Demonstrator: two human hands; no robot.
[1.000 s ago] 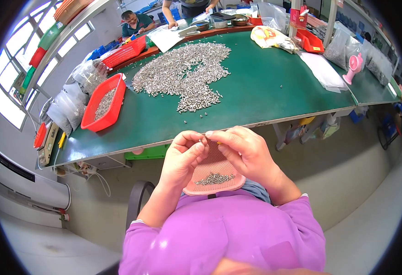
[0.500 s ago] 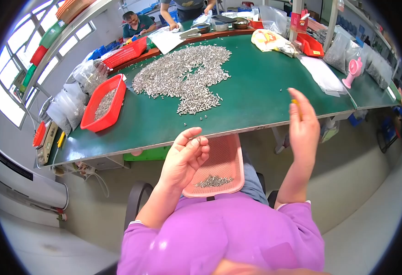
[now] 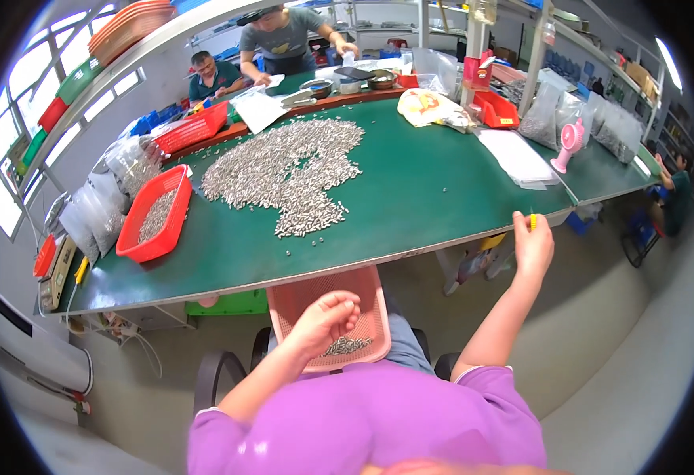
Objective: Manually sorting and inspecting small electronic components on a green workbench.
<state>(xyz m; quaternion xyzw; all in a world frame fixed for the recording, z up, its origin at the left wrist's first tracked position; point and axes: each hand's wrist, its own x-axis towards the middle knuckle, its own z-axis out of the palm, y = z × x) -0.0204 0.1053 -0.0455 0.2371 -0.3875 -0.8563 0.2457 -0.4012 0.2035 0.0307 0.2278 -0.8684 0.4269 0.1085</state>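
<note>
My left hand (image 3: 325,323) hovers over the pink mesh basket (image 3: 377,317) on my lap, fingers curled together. Whatever they pinch is hidden. A small heap of metal pieces (image 3: 347,346) lies at the near end of that basket. Out to the right, beyond the bench's front edge, my right hand (image 3: 532,252) is closed around a small yellow-handled tool (image 3: 533,222), its kind too small to tell. On the green bench (image 3: 410,210) spreads a large pile of short silvery metal pins (image 3: 284,170). A few loose pieces (image 3: 288,253) lie near the front edge.
A red basket (image 3: 155,215) with more metal pieces stands left of the pile, beside filled clear bags (image 3: 93,218). White sheets (image 3: 515,158), a pink fan (image 3: 570,145) and a red bin (image 3: 496,109) are at right. Two people work across the bench; another sits far right.
The view has tilted up and shifted right. My left hand has drawn back from the bench edge to over the basket, its fingers curling closer. My right hand has moved outward and lower against the bench.
</note>
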